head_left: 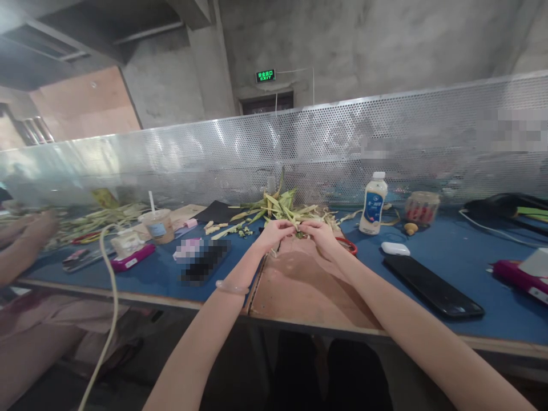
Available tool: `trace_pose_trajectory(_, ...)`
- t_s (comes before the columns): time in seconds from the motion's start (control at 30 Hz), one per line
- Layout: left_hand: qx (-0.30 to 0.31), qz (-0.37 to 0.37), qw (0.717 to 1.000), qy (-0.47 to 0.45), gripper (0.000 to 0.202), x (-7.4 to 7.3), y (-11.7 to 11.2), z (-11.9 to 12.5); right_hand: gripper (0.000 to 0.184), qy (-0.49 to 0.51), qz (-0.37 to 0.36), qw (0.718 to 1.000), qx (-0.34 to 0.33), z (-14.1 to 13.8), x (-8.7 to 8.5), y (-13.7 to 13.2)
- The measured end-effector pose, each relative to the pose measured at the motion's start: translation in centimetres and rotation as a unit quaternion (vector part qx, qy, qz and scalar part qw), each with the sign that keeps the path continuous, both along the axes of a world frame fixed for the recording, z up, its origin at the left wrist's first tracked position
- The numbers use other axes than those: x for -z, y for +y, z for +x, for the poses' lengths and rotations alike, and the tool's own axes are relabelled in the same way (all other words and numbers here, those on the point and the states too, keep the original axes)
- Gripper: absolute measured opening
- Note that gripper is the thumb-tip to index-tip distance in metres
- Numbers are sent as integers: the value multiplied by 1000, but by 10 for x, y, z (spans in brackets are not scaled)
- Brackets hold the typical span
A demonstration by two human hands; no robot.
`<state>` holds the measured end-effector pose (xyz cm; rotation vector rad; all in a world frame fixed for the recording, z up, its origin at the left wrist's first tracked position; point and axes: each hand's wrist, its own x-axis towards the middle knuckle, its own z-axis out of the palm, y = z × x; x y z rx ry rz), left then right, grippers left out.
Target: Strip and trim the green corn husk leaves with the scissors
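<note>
Both of my arms reach forward over a brown board (299, 291) lying on the blue table (428, 240). My left hand (276, 233) and my right hand (319, 234) meet at the near edge of a pile of green and pale leaf strips (280, 210). The fingers of each hand pinch one strip of that pile (298, 228) between them. A clear bangle (232, 287) sits on my left wrist. Red-handled scissors (349, 245) lie just right of my right hand, partly hidden by it.
A white drink bottle (373, 204), a clear tub (422, 206), a white earbud case (394, 248) and a black phone (432, 285) lie to the right. A lidded cup with straw (159, 224) stands left. Another person's hands (25, 234) work at far left. A perforated metal screen (299, 148) backs the table.
</note>
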<state>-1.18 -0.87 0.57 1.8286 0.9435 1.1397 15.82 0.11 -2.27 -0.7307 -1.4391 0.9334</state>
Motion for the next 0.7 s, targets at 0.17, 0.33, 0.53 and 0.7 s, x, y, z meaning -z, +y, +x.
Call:
trace_pose_trajectory(0.17,4,-9,1000,-10,15,0,0,0,19,23,-23,999,-13,-3,0,2)
trace_pose_trajectory(0.33,1,-15,1000,-22,18,-1,-1,2,15,70,-52,995,-55,-4,-2,-4)
trace_pose_trajectory(0.53,-4,-27,999,-25,22,-2,-4,3,14,123,-89,983,-107,-4,-8,-16)
trace_pose_trajectory(0.7,-18,2,999,-43,24,-5,-7,4,12,156,-115,966,-169,-2,-11,-18)
